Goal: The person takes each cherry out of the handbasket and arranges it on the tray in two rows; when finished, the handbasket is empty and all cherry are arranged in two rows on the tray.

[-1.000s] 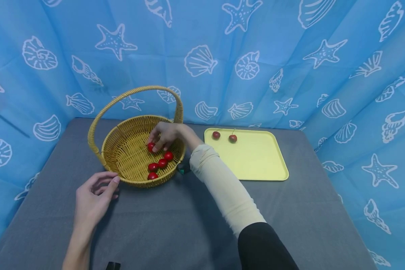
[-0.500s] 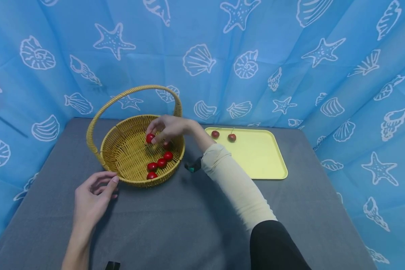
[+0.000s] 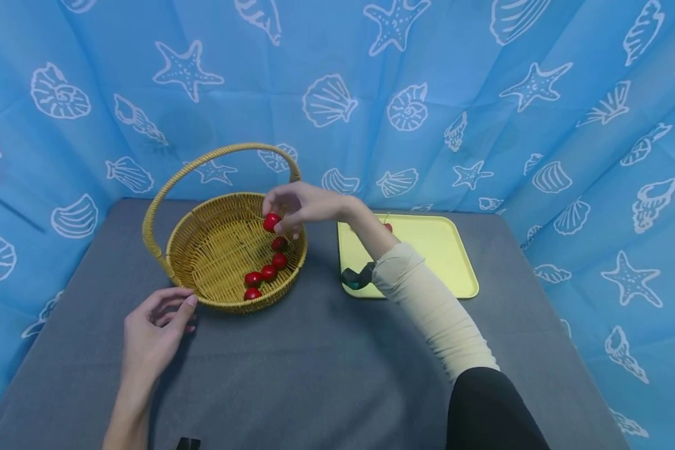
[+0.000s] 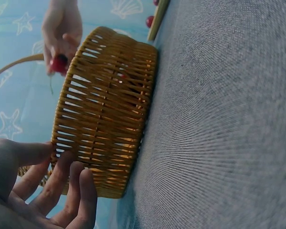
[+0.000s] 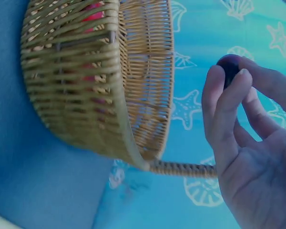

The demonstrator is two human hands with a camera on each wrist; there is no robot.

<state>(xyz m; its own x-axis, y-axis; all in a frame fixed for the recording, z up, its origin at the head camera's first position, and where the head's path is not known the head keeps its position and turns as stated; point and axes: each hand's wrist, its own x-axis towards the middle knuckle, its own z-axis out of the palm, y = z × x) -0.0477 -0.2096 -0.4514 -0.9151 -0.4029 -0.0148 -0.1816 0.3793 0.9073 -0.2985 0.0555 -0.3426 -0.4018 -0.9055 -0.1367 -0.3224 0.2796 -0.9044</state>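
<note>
My right hand (image 3: 312, 203) pinches a red cherry (image 3: 271, 222) between thumb and fingertips, above the right side of a yellow wicker basket (image 3: 180, 253). The left wrist view shows a thin stem hanging from this cherry (image 4: 59, 63). Inside the basket, several more red cherries (image 3: 269, 272) lie in a curved row along the right and front. My left hand (image 3: 156, 325) grips the basket's front left rim, with thumb and fingers on either side of the wicker (image 4: 102, 105).
A yellow tray (image 3: 433, 256) lies to the basket's right, partly behind my right forearm. One cherry (image 3: 388, 227) shows on it. The basket's tall arched handle (image 3: 219, 152) rises at the back. Grey cloth (image 3: 292, 375) covers the table, and a blue shell-print curtain (image 3: 337, 50) hangs behind.
My right hand has lifted the cherry from the basket's floor and moved up and to the right with it. The right forearm now covers part of the tray. My left hand stays put.
</note>
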